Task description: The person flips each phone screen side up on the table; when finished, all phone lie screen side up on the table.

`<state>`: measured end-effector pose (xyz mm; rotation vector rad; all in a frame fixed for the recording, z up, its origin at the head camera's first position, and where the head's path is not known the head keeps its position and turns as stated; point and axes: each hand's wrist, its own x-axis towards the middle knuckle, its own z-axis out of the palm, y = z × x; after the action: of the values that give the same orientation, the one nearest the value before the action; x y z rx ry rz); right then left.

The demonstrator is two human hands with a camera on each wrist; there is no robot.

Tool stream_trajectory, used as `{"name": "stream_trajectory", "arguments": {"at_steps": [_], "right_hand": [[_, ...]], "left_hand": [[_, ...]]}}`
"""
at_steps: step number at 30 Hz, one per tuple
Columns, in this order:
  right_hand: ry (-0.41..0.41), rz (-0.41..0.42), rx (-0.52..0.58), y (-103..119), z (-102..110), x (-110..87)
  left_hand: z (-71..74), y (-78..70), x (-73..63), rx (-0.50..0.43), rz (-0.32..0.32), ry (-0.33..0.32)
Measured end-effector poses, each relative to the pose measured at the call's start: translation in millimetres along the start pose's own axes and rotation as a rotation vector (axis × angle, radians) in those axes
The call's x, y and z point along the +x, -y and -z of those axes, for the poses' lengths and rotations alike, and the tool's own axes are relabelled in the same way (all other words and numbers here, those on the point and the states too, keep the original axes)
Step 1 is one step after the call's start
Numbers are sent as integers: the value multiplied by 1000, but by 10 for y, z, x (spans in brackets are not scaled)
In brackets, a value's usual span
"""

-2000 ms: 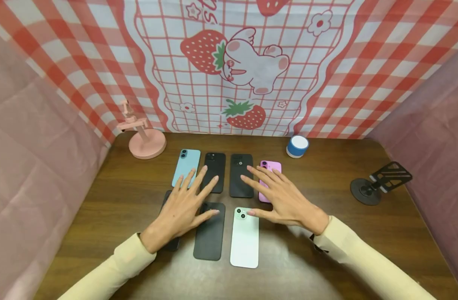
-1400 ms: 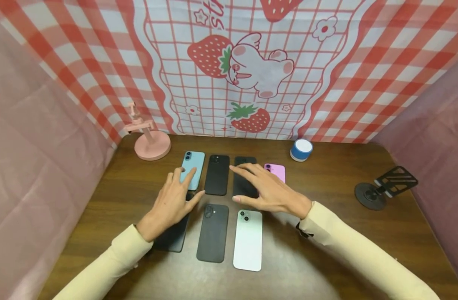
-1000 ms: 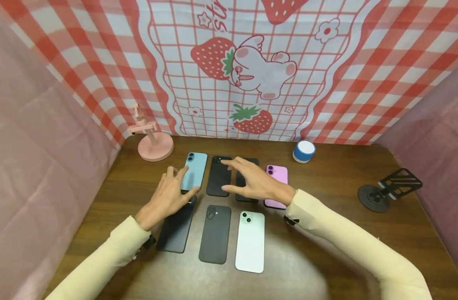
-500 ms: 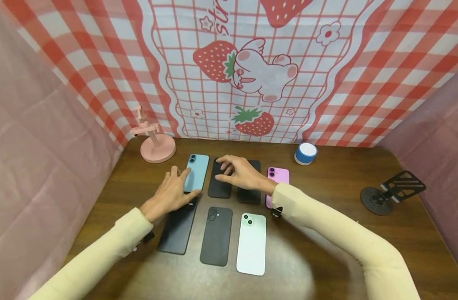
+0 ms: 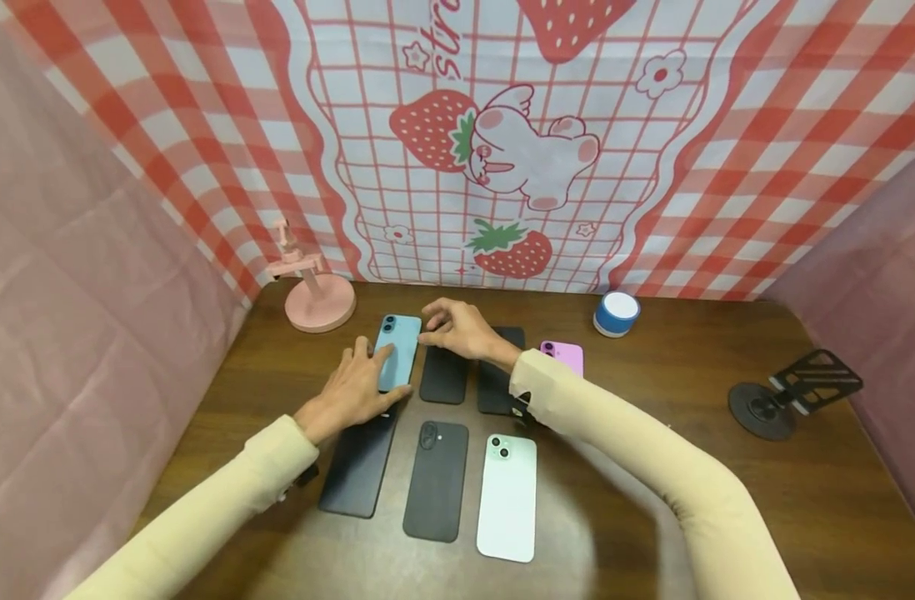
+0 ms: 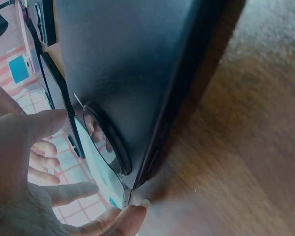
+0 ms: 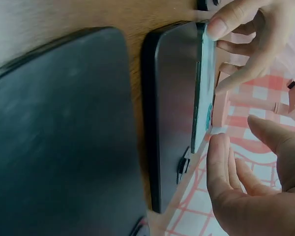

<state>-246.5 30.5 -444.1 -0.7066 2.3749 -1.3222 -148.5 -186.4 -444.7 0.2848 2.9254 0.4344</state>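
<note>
A light blue phone (image 5: 403, 354) lies back up at the left of the far row. My left hand (image 5: 350, 392) spans it, thumb at its near right corner, index finger on its back and other fingertips at its left edge. In the left wrist view its edge shows between the thumb (image 6: 51, 123) and fingers. My right hand (image 5: 461, 327) hovers over a black phone (image 5: 443, 375), fingers curved and holding nothing, fingertips near the light blue phone's right edge. Below my left hand lies a large dark phone (image 5: 358, 475), its camera end partly hidden.
Another black phone (image 5: 501, 387) and a pink phone (image 5: 566, 356) sit partly under my right arm. Nearer lie a dark grey phone (image 5: 437, 483) and a pale mint phone (image 5: 507, 500). Around them stand a pink stand (image 5: 320, 304), a blue-white cylinder (image 5: 617, 314) and a black folding stand (image 5: 761, 410).
My right hand has moved left from the pink phone, across the black phones, towards the light blue one. My left hand has drawn in and settled around the light blue phone.
</note>
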Motion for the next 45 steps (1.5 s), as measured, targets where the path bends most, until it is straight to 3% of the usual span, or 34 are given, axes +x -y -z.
{"name": "stream_trajectory", "arguments": {"at_steps": [4, 13, 20, 31, 45], "right_hand": [[-32, -62, 47, -1, -73, 75], [-102, -146, 22, 55, -186, 177], [-116, -171, 27, 81, -260, 234], [-139, -185, -93, 114, -344, 342], [-102, -187, -193, 146, -327, 451]], "left_hand": [[-8, -20, -3, 20, -2, 4], [-11, -55, 24, 29, -14, 12], [-18, -39, 29, 20, -31, -11], [-8, -21, 49, 34, -70, -49], [19, -23, 75, 5, -45, -14]]}}
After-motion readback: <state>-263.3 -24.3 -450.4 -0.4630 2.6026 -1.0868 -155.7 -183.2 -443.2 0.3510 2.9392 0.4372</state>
